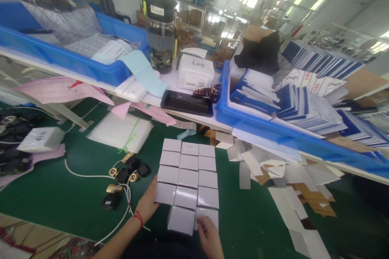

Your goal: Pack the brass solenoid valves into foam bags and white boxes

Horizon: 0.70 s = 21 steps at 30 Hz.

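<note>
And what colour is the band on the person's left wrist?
The wristband is red; it shows best in the head view, the only picture.

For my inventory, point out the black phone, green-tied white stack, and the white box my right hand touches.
Black phone (pixel 186 103): head view, upper face.
Green-tied white stack (pixel 115 131): head view, top sheet.
White box (pixel 209 213) touched by right hand (pixel 210 234): head view, uncovered top.

Fourteen white boxes (pixel 187 178) in rows, two hands (pixel 147 202), one bottle (pixel 161 36), one phone (pixel 186 103)
</note>
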Each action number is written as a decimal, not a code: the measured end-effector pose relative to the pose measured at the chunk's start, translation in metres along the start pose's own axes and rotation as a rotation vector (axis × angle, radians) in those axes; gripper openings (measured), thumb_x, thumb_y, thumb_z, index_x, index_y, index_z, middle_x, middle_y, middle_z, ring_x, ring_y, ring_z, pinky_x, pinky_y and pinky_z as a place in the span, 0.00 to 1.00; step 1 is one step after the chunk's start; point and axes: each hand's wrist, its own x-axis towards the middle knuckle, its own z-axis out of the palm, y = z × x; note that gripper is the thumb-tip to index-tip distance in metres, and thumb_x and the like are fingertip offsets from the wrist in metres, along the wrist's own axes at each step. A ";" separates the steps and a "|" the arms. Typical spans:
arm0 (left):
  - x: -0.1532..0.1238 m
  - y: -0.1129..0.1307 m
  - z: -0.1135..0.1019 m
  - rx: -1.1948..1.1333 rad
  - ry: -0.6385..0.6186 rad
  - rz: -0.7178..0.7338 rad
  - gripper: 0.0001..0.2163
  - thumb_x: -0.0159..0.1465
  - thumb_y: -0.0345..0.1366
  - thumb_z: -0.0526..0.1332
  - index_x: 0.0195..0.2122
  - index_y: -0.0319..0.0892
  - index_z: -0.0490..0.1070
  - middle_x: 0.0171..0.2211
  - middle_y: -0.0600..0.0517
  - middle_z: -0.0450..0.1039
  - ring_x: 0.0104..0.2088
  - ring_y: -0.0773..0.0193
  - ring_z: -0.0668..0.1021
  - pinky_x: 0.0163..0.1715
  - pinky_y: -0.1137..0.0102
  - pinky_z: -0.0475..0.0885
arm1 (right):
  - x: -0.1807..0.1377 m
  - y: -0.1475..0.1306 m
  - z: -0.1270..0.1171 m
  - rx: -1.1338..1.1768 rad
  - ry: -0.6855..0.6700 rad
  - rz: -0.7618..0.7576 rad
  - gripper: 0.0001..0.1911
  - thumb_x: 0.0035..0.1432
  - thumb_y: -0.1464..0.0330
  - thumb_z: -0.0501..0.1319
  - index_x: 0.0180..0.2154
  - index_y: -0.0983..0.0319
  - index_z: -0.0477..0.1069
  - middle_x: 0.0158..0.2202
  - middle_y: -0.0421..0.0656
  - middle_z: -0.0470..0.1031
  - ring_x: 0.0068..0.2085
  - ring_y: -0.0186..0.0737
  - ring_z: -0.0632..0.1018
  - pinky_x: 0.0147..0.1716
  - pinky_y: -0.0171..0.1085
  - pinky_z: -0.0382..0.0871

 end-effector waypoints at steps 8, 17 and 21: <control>0.000 -0.032 -0.085 0.225 0.109 -0.124 0.29 0.62 0.28 0.54 0.65 0.28 0.56 0.64 0.31 0.61 0.65 0.44 0.65 0.67 0.49 0.61 | 0.003 0.015 -0.004 0.043 -0.084 -0.024 0.17 0.66 0.59 0.53 0.41 0.59 0.77 0.37 0.48 0.78 0.37 0.49 0.80 0.35 0.42 0.76; 0.063 -0.031 -0.098 0.393 -0.020 -0.224 0.39 0.52 0.31 0.66 0.65 0.26 0.58 0.52 0.29 0.71 0.56 0.36 0.70 0.56 0.47 0.67 | -0.001 0.015 0.009 0.025 -0.026 -0.023 0.18 0.66 0.56 0.53 0.37 0.57 0.79 0.34 0.47 0.78 0.36 0.50 0.79 0.34 0.43 0.74; 0.066 -0.026 -0.088 0.340 -0.040 -0.311 0.35 0.51 0.27 0.63 0.63 0.26 0.59 0.53 0.28 0.70 0.54 0.38 0.73 0.54 0.49 0.68 | -0.012 0.025 0.009 0.019 0.070 0.017 0.24 0.64 0.50 0.52 0.35 0.57 0.79 0.32 0.48 0.79 0.33 0.52 0.80 0.34 0.45 0.75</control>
